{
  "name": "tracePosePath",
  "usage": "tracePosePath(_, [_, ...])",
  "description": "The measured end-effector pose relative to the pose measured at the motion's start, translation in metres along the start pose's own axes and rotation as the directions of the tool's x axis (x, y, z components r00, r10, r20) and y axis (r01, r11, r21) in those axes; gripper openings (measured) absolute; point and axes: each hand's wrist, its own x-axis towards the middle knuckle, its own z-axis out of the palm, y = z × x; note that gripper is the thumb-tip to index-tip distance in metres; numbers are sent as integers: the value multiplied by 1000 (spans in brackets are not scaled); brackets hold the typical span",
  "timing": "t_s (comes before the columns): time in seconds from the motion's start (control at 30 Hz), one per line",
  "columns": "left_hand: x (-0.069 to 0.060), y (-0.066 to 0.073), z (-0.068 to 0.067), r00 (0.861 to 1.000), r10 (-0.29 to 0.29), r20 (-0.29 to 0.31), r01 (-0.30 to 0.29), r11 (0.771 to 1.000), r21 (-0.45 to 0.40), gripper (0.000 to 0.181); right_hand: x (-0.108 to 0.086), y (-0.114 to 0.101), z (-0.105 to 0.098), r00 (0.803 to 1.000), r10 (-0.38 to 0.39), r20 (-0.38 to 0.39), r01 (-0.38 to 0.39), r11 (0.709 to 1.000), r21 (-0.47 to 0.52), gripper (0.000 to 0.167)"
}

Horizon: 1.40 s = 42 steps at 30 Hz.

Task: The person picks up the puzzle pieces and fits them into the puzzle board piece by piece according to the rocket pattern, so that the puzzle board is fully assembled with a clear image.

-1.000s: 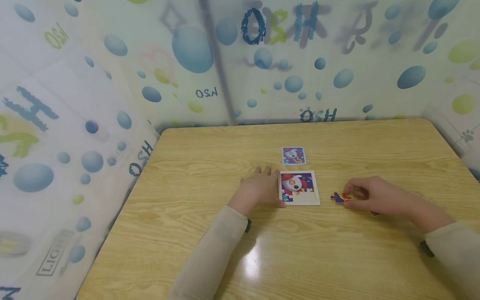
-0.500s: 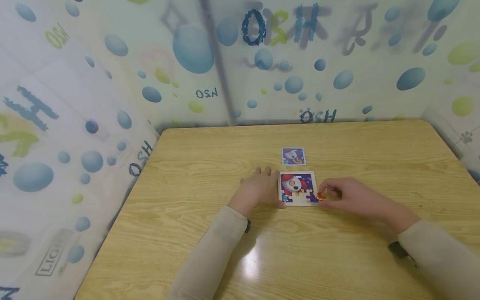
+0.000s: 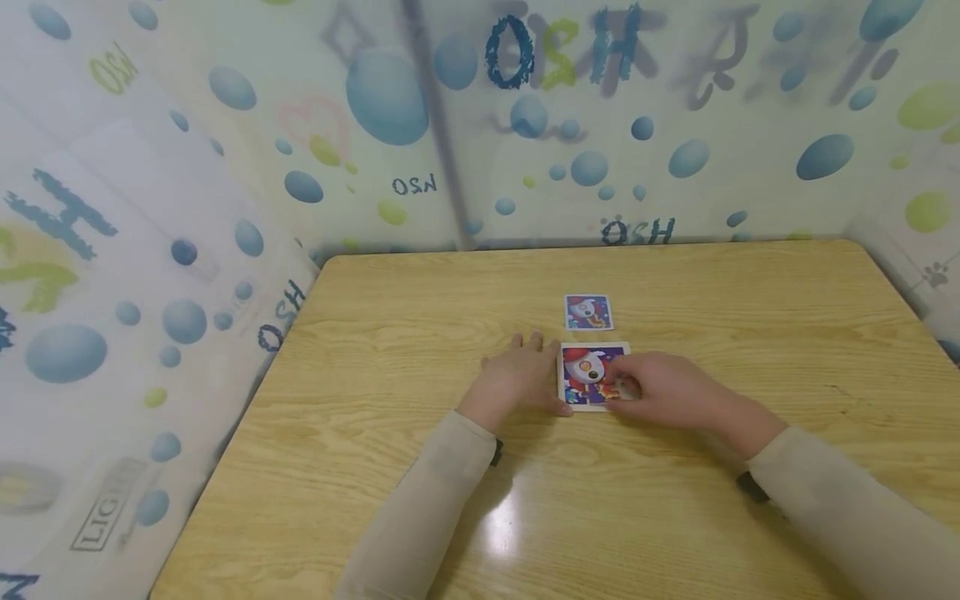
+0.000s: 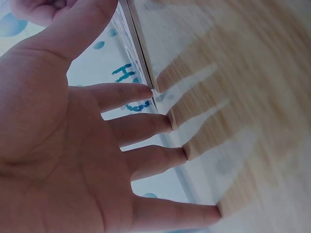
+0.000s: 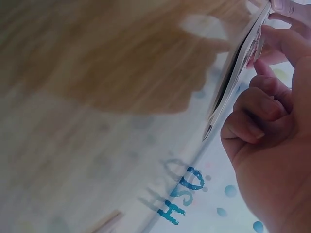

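A small jigsaw puzzle in a pale square tray (image 3: 595, 345) lies on the table, showing a white cartoon creature with red. My left hand (image 3: 521, 379) rests along the tray's left side. Its fingers are straight and spread, with the fingertips on the tabletop in the left wrist view. Over the tray's lower right, my right hand (image 3: 667, 387) pinches a purple and orange jigsaw piece (image 3: 604, 390) between thumb and index finger. The hand covers part of the picture there. In the right wrist view its other fingers are curled, and the tray (image 5: 238, 70) appears edge-on.
Behind the tray lies a square picture card (image 3: 588, 312) with a similar creature. The wooden table (image 3: 420, 333) meets a wall (image 3: 480, 150) with blue and green bubbles at the back and another on the left.
My right hand has moved left from the table with the jigsaw piece, across the tray's right edge, and brought it over the lower part of the puzzle. The left hand has stayed put.
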Motion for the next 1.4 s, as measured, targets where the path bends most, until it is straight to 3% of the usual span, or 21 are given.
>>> tracePosePath(0.6, [-2,3,-2,1000,-13,-8,13,1000,6,113,4,-3,4,1000,7,18,-7,1000,-3,27])
tracePosePath(0.87, [-1,2,-2,1000,-8,2,8,1000,3,112,4,-1,6,999,-45,11,45,999,13,11])
tracePosePath(1.4, [1,1,0,1000,-8,-2,8,1000,11,112,6,-1,8,998,-49,29,48,999,20,8])
